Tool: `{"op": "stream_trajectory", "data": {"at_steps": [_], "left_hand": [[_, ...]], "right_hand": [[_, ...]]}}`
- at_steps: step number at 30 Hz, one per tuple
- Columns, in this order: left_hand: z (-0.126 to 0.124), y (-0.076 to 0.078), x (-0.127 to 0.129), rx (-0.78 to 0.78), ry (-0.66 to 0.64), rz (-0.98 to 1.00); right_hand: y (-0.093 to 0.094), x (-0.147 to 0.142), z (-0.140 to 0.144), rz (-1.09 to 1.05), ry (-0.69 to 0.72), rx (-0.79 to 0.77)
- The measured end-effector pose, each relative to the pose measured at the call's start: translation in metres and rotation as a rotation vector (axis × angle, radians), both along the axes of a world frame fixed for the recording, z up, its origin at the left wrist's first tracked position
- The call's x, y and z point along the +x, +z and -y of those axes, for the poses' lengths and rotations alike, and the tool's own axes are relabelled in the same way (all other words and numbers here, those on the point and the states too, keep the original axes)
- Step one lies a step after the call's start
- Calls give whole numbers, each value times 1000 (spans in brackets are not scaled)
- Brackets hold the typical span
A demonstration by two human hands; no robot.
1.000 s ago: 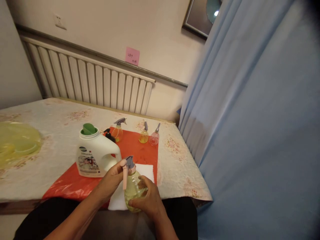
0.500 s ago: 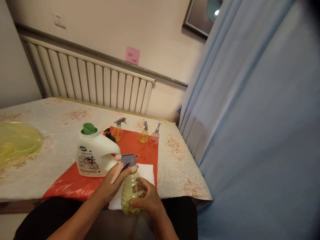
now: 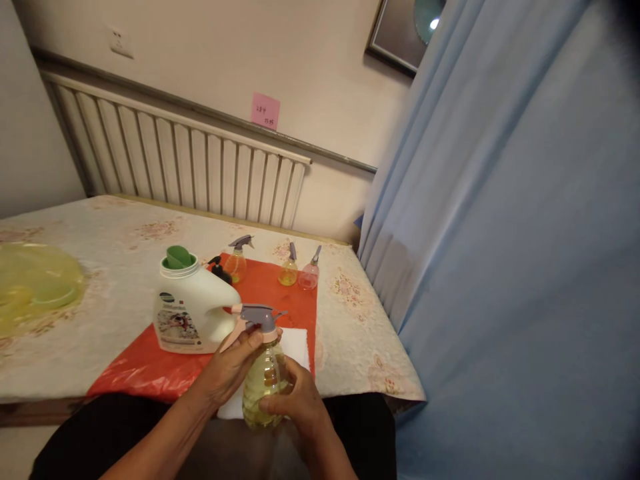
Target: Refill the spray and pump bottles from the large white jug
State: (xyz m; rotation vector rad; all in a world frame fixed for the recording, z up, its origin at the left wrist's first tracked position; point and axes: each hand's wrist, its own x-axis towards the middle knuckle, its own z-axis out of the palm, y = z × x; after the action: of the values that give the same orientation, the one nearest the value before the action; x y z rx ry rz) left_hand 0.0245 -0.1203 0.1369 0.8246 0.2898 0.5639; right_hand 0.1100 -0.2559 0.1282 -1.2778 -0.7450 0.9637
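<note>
Clear spray bottle [image 3: 263, 380] holding yellowish liquid; grey-pink trigger head; standing upright, hovering just before white detergent jug [image 3: 193, 310].

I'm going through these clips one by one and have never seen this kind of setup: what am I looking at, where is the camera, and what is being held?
There is no machine here. The one picture comes from a camera worn on a person's head, looking down at their own bare hands. The right hand grips the body of a clear spray bottle of yellowish liquid; the left hand has its fingers at the bottle's neck, under the grey trigger head. On the table lie a red sheet, a white cloth, a white jug with a green cap, and several small spray bottles behind.
</note>
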Motion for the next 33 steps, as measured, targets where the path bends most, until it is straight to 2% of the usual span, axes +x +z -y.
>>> {"op": "stream_trajectory", "data": {"at_steps": [6, 11, 13, 15, 20, 28, 33], "left_hand": [[0, 3, 2, -1, -37, -112], [-7, 8, -5, 32, -252, 9], [-8, 9, -7, 28, -294, 50], [-8, 9, -7, -4, -265, 16], [-3, 8, -1, -23, -98, -81], [-4, 10, -3, 35, -186, -3], [1, 16, 0, 55, -170, -20]], "right_hand": [[-12, 4, -2, 10, 6, 1], [-22, 8, 0, -21, 78, 34], [-21, 6, 0, -82, 98, 49], [-17, 4, 0, -148, 95, 62], [-10, 0, -2, -208, 78, 109], [-18, 1, -1, -209, 55, 97], [-15, 0, -3, -215, 52, 83]]}}
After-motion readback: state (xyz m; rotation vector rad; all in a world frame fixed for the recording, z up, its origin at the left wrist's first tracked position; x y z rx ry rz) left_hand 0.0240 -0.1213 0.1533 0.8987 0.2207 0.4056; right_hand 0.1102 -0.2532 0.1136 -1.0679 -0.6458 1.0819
